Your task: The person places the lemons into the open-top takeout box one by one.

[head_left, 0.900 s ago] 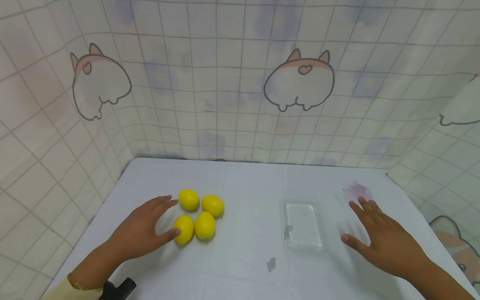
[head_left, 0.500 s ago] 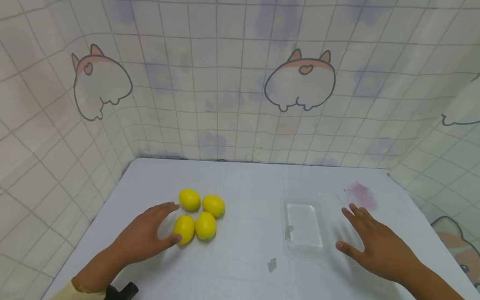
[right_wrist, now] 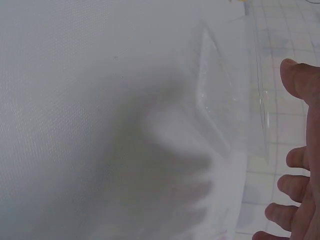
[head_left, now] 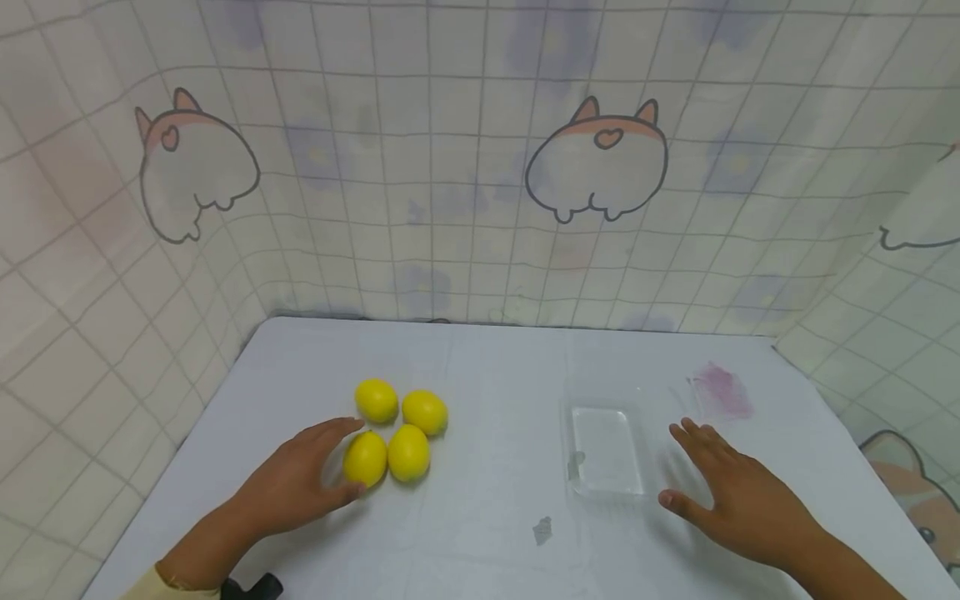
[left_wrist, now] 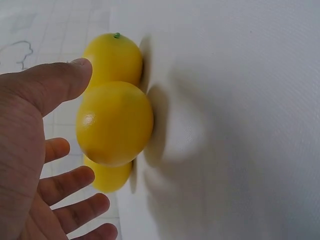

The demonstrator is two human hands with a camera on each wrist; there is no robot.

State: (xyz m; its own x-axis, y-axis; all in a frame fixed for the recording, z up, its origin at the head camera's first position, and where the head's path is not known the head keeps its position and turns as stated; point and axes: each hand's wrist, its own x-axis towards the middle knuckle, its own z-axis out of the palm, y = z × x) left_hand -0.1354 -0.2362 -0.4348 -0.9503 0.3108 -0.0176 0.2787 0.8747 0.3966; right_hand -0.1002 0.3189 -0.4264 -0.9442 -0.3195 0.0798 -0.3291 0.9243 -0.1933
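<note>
L hand [head_left: 292,483] has come in on the lemon cluster: a bit lower & further right than approx. 1 sec ago, so thumb & fingers now bracket the near-left lemon [head_left: 365,459]. Hand's wide, fingers apart, gripping nothing. Contact: can't tell for sure. In head view the thumb tip overlaps the lemon's near edge, but L wrist view shows no finger curled round it.

R hand [head_left: 750,508] has shifted too, left & toward the person, closing on the clear box [head_left: 607,450] & baring more of the pink stain [head_left: 722,392]. Also wide, thumb out, empty; it's just right of the box, w/ a gap showing in R wrist view.

Lemons & box haven't moved on the table [head_left: 487,375]. Near-right lemon [head_left: 408,454] sits right up by the bracketed one; far-left lemon [head_left: 377,401] & far-right lemon [head_left: 425,412] are behind. Box is well to the right of all 4, no lemon in it.

Meaning, as I judge it: still approach stage, both hands getting placed at once, L at a lemon, R at the box. Nothing's picked up yet, so the work's barely begun. Risk: lemons are round & packed close, so a clumsy squeeze could nudge a neighbour or roll one off.
</note>
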